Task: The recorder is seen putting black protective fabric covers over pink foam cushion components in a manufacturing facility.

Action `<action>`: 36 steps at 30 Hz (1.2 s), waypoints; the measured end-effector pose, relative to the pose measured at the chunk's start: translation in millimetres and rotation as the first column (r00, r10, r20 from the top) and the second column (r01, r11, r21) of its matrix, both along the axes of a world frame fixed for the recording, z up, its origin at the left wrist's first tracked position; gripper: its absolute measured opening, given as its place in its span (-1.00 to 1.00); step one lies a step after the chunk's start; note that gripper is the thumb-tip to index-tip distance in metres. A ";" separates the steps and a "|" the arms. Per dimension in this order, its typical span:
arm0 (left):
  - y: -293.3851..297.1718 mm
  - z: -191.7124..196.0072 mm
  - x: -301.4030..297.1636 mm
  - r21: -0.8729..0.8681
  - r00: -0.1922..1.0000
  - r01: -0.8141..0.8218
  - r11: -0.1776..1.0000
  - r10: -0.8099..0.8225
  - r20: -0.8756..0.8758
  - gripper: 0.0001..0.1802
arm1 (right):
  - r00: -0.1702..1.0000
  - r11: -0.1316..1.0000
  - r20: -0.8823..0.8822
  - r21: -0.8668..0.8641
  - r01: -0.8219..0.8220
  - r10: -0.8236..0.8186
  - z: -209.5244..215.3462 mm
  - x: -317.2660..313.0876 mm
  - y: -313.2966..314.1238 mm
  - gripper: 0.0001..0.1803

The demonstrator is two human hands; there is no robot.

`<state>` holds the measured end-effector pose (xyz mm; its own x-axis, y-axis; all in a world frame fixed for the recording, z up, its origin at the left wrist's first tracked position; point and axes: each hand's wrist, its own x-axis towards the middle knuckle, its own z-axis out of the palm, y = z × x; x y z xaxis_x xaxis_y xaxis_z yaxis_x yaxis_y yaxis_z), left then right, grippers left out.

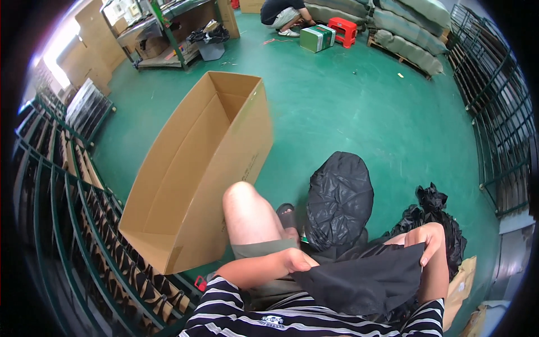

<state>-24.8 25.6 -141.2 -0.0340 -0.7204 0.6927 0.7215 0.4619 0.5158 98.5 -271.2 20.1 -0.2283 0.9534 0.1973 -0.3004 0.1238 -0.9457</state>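
A piece of black cloth (365,281) is stretched between my two hands, just in front of my striped shirt. My left hand (298,260) pinches its left corner, with most of the fingers hidden behind the cloth. At the upper right corner, my right hand (431,242) is closed on the cloth's edge, fingers bent over it. Beyond the cloth a rounded black plastic bundle (339,196) stands between my knees. Near my right forearm lie crumpled black plastic bags (435,216); what they contain is hidden.
A long open cardboard box (193,168) stands left of my knee. Green metal racks (73,208) line the left, more (488,112) the right. Brown paper (460,286) lies at lower right. Farther off are a crouching person (283,17), a green box (317,38), a red stool (343,31) and stacked sacks (410,42).
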 end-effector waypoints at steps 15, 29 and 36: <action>38.6 51.1 41.2 0.788 0.889 -0.234 0.570 -0.204 0.411 -0.51 | 0.993 0.973 0.063 -0.200 0.113 -0.102 -55.7 -22.0 -71.9 -0.76; 25.4 6.1 40.4 0.857 0.841 0.465 -0.223 0.415 -0.348 -0.40 | 0.821 0.800 -0.249 -0.484 0.354 -0.514 -183.3 -83.5 -78.0 -0.74; 69.6 -40.8 26.2 0.787 0.866 0.302 0.538 0.190 -0.462 -0.41 | 0.654 0.656 -0.392 -0.724 0.215 -0.647 -194.3 -73.0 -69.2 -0.74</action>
